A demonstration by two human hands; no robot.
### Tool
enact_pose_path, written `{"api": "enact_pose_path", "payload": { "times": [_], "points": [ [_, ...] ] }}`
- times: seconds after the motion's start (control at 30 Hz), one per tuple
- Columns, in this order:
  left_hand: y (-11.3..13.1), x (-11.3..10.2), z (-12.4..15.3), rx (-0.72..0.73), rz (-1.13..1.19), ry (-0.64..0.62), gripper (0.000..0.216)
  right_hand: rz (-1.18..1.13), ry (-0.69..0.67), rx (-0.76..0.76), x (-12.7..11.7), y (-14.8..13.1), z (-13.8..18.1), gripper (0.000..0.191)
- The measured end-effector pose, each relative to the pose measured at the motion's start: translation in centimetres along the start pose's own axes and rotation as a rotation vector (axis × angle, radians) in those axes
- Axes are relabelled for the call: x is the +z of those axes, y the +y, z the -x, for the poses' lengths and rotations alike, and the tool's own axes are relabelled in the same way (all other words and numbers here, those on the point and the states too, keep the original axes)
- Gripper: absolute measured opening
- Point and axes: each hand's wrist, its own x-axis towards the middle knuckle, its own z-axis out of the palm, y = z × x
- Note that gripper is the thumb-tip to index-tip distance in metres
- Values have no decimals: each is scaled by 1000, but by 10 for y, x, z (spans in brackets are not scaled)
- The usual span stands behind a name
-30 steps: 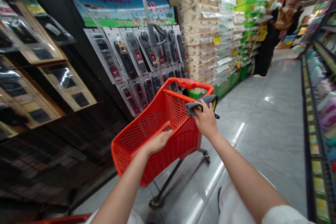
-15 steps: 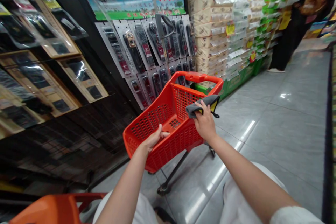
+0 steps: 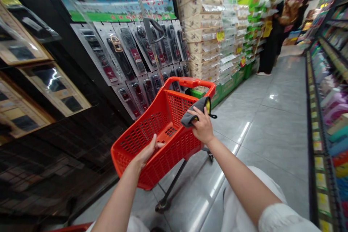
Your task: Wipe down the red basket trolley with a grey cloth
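A red plastic shopping cart (image 3: 141, 141) stands tilted in front of me on the tiled floor. My left hand (image 3: 148, 151) grips the near rim of its basket, fingers curled over the edge. My right hand (image 3: 201, 127) presses a folded grey cloth (image 3: 194, 110) with a yellow edge against the cart's right rim, near the red handle (image 3: 190, 82). The basket looks empty inside.
Packaged belts hang on a wall display (image 3: 136, 58) to the left, with framed items (image 3: 51, 87) closer to me. Stacked tissue packs (image 3: 212, 29) rise behind the cart. A person (image 3: 274, 40) stands down the aisle. Shelves (image 3: 326, 90) line the right side.
My left hand slid along the basket's rim toward its near corner and closed on it. The right hand kept the cloth on the right rim. The view swung about.
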Motion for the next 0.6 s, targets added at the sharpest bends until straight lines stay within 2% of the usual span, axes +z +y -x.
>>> {"api": "enact_pose_path", "payload": {
  "times": [0.13, 0.23, 0.3, 0.4, 0.47, 0.53, 0.6],
  "points": [
    [-2, 1, -1, -4, -12, 34, 85, 14, 288, 357, 3, 41, -11, 46],
    [0, 2, -1, 26, -84, 81, 85, 0, 434, 529, 18, 41, -8, 37],
    [4, 5, -2, 90, -167, 114, 80, -21, 424, 541, 30, 23, 2, 31],
    [11, 9, -5, 187, -326, 166, 72, -93, 259, 441, 41, -7, 16, 29],
    [13, 11, -8, 194, -397, 211, 74, -142, 153, 378, 41, -14, 18, 28],
    [15, 10, -11, 200, -454, 265, 76, -134, 162, 409, 36, -7, 14, 28],
    [17, 9, -15, 230, -532, 305, 76, -81, 240, 497, 31, 1, 9, 30]
  ]
}}
